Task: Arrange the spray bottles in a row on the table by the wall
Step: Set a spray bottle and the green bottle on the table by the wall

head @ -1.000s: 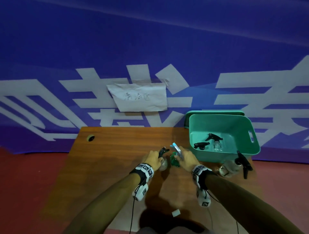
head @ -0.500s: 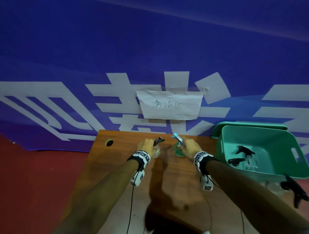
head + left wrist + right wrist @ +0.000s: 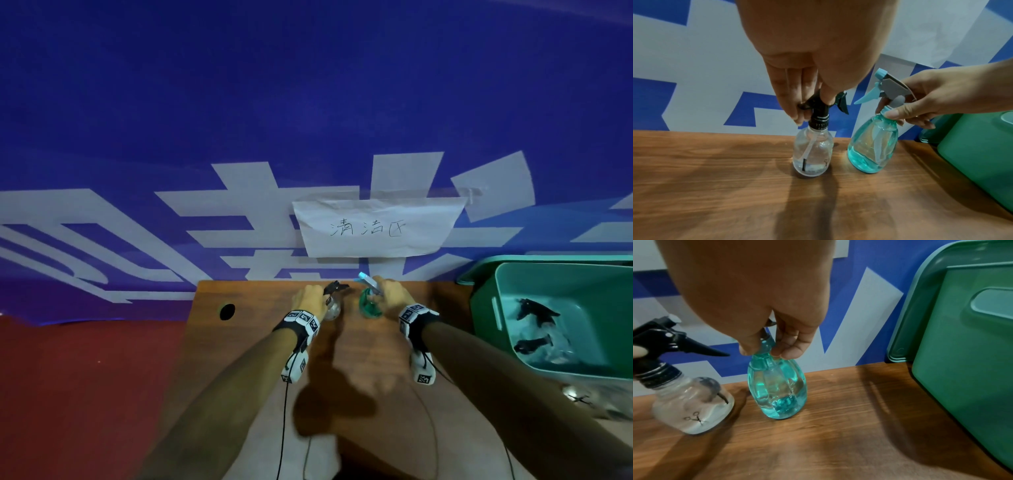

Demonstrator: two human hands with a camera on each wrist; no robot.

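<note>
At frame centre, the clear bottle [image 3: 812, 155] and teal bottle [image 3: 872, 146] stood side by side by the wall. The left hand [image 3: 797, 95] and right hand [image 3: 929, 100] each pinched a bottle's neck. Two bottles were placed; more lay in the bin [image 3: 486, 308] at right.

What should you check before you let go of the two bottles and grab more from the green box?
1. Clear bottle stands upright on the table: ok.
2. Teal bottle stands upright with its base on the wood: ok.
3. Both sit near the wall, side by side with a gap between them: ok.
4. Left hand grips the clear bottle's black sprayer; right hand pinches the teal bottle's neck. Neither has let go: not ok yet.
5. Green bin has more bottles inside: ok.
6. Whether the bottles would stay steady once released: cannot tell.
</note>
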